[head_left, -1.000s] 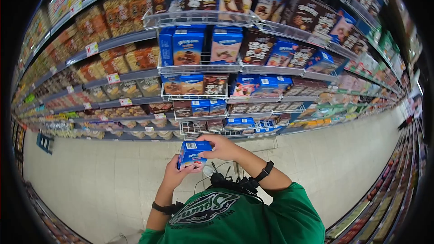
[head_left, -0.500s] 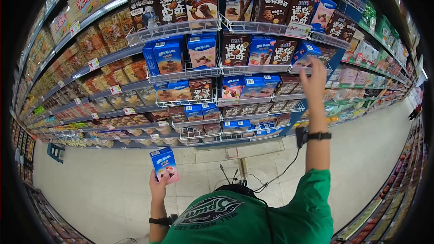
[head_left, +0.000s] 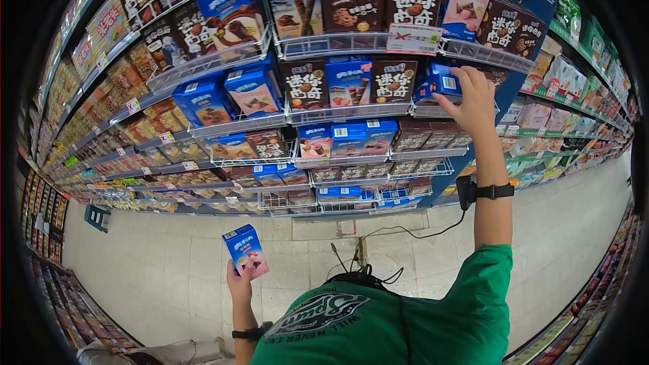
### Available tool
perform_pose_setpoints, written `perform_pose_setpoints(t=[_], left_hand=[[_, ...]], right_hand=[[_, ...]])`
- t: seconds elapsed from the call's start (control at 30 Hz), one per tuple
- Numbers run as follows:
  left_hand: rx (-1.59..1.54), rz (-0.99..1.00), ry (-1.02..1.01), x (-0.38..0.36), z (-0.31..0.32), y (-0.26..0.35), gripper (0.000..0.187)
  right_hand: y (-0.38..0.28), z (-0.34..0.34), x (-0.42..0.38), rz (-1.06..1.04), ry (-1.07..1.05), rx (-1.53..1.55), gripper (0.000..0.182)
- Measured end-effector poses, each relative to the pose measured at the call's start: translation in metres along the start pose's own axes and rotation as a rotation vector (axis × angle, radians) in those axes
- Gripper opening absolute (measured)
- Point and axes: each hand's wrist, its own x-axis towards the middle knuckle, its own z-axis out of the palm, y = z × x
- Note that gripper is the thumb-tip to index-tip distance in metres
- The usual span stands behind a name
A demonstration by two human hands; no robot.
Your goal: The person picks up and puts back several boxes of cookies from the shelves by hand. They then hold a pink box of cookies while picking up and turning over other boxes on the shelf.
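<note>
1. Biggest by far, the store shelving (head_left: 348, 115) sweeps right across the upper view, tier upon tier of boxes and packets behind low wire fronts.
2. Below it, the pale tiled floor (head_left: 162, 270), spreading out to both sides.
3. Then the green shirt (head_left: 412, 328) at the bottom edge, white lettering across it, right arm stretched well up to the shelves, left arm low.
4. And here's the right hand (head_left: 476, 107) up at the shelf! Its fingers are spread around the near end of a blue box (head_left: 428, 86), thumb low, the others over the top; whether they press on it, I can't tell.
5. Down low, away from the shelves, a blue-and-pink box (head_left: 242, 242) is tilted over the floor, picture side showing. The left hand (head_left: 239, 282) has its lower end: fingers pinching, thumb across the front.
6. A brown box (head_left: 393, 81) stands on the shelf left of that reached-for one.
7. Just above, a price label (head_left: 414, 39) hangs on the next shelf's front.
8. Smallest, a black wristband (head_left: 495, 191) circles the right wrist.
</note>
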Motion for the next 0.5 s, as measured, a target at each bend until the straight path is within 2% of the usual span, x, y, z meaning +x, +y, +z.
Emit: perform_pose_setpoints(t=[0.07, 0.2, 0.3, 0.4, 0.5], left_hand=[[0.01, 0.014, 0.005, 0.001, 0.014, -0.001, 0.032], [-0.022, 0.017, 0.008, -0.002, 0.049, 0.014, 0.032], [-0.018, 0.052, -0.065, -0.005, 0.067, 0.018, 0.033], [-0.029, 0.059, -0.076, -0.008, 0.085, 0.029, 0.033], [-0.021, 0.059, -0.113, -0.008, 0.097, 0.035, 0.037]], right_hand=[[0.005, -0.001, 0.002, -0.07, -0.087, 0.044, 0.057], [0.016, -0.003, 0.006, -0.165, -0.082, 0.034, 0.056], [0.025, -0.005, 0.013, -0.211, -0.148, 0.088, 0.055], [0.038, -0.002, 0.019, -0.121, -0.215, 0.221, 0.054], [0.04, -0.009, 0.025, -0.093, -0.167, 0.285, 0.056]])
